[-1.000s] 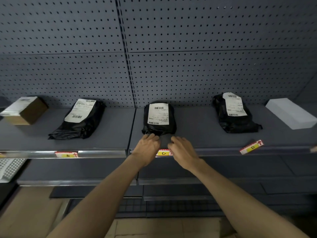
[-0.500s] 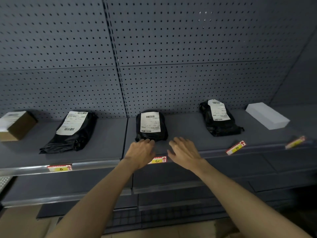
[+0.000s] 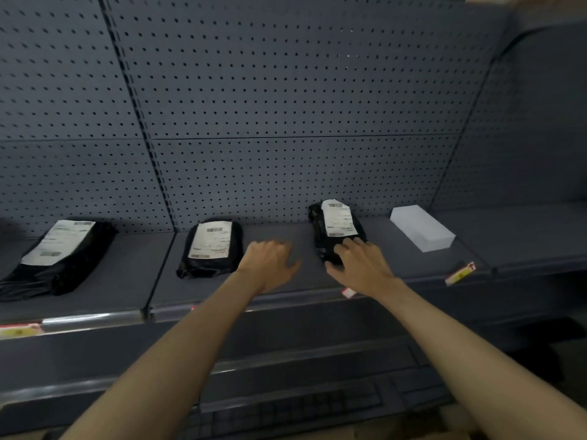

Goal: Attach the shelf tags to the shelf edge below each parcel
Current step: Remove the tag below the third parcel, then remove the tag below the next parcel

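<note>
Three black parcels with white labels lie on the grey shelf (image 3: 111, 281): a left parcel (image 3: 60, 255), a middle parcel (image 3: 211, 246) and a right parcel (image 3: 336, 230). My left hand (image 3: 270, 265) hovers over bare shelf between the middle and right parcels, fingers loosely curled, holding nothing. My right hand (image 3: 362, 265) rests with spread fingers on the near end of the right parcel. A loose tag (image 3: 348, 292) peeks out under my right wrist at the shelf edge. Another loose tag (image 3: 460, 273) lies further right. A tag (image 3: 20, 330) sits on the shelf edge at far left.
A white box (image 3: 421, 228) stands right of the right parcel. Pegboard panels (image 3: 286, 106) back the shelf. Lower shelves (image 3: 286, 360) run beneath my forearms, and a side panel (image 3: 524, 122) closes off the right end.
Both hands moved right from the middle parcel and its tag. My right hand now touches the right parcel. The view has swung right, so the brown box at left is out of sight.
</note>
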Motion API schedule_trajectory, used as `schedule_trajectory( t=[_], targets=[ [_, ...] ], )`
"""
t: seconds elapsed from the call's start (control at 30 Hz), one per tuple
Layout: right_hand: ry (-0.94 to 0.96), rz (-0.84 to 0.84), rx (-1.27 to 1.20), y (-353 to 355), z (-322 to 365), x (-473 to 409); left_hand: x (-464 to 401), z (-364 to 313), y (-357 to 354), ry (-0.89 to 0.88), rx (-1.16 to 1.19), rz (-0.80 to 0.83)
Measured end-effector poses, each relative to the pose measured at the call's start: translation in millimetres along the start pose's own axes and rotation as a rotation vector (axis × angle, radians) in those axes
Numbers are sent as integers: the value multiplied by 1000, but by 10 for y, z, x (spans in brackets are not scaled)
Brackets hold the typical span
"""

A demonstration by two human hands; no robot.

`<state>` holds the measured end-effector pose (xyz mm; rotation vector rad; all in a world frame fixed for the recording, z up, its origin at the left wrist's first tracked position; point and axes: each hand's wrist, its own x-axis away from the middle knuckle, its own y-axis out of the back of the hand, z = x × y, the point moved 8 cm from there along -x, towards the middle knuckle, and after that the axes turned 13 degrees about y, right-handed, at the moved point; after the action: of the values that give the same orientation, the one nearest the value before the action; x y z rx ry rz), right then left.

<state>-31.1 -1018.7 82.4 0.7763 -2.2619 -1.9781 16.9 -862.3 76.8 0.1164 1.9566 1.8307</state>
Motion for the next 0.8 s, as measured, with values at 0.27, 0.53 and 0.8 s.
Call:
schedule_trajectory(
  t=[0.27, 0.53, 0.8],
  targets=[
    [40, 28, -106, -251, -947, 404, -256, -1257, -408, 40, 84, 58],
    [202, 64, -183, -648, -967, 511, -277, -1597, -879, 92, -32, 177],
    [240, 75, -185, -817, -937, 524, -189, -1632, -998, 111, 60, 64]
  ],
)
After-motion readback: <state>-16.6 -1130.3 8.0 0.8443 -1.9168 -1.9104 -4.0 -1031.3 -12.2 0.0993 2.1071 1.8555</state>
